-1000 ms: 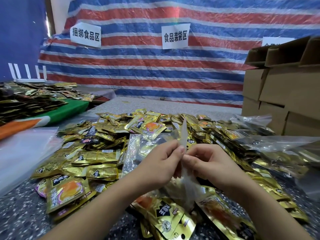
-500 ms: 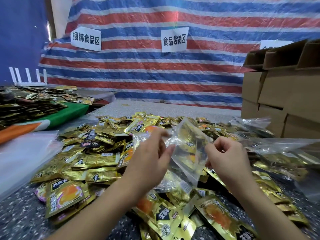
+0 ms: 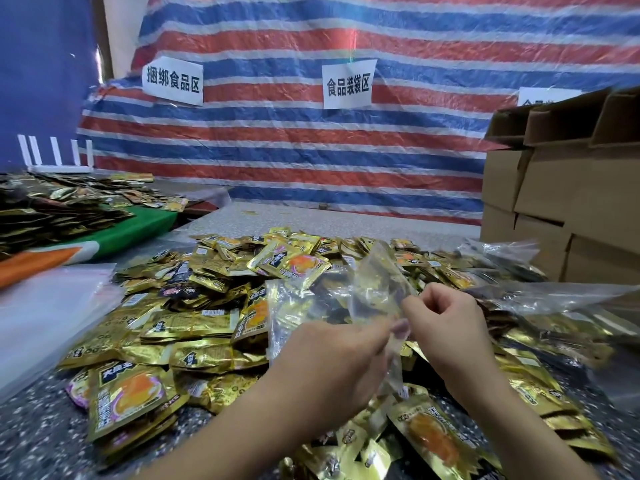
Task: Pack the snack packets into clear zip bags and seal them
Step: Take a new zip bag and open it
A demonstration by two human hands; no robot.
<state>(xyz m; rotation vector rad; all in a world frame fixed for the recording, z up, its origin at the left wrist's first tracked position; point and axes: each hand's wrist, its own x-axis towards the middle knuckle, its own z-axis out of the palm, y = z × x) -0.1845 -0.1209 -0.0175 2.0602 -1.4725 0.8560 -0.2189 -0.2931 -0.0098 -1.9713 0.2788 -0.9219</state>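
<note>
Both hands meet at the centre of the frame, just above a heap of gold packets (image 3: 207, 327) that covers the middle of the speckled table (image 3: 31, 438). The left hand (image 3: 332, 358) has its fingers curled, thumb and forefinger pinching the near edge of a clear bag (image 3: 374, 292). The right hand (image 3: 446, 317) is curled too, its fingertips pinching the same edge just beside the left thumb. The bag rises from the pinch toward the upper middle of the heap, crumpled and partly spread; gold shows through it, but whether any packet lies inside cannot be told. A strip of the same clear film hangs down between the wrists toward the lower centre.

One large packet (image 3: 128, 396) with an orange picture lies at the lower left edge of the heap, and another (image 3: 433, 441) lies at the lower right, under the right forearm. At the right of the frame, filled clear bags (image 3: 554, 299) lie on the heap. A stack of flat clear bags (image 3: 45, 313) sits at the left edge. Cardboard boxes (image 3: 568, 202) are stacked at the upper right. At the upper left a second pile of packets (image 3: 59, 209) rests on a green cloth (image 3: 145, 226). A red, white and blue tarp (image 3: 311, 150) fills the background, with two white signs (image 3: 348, 84) fixed to it.
</note>
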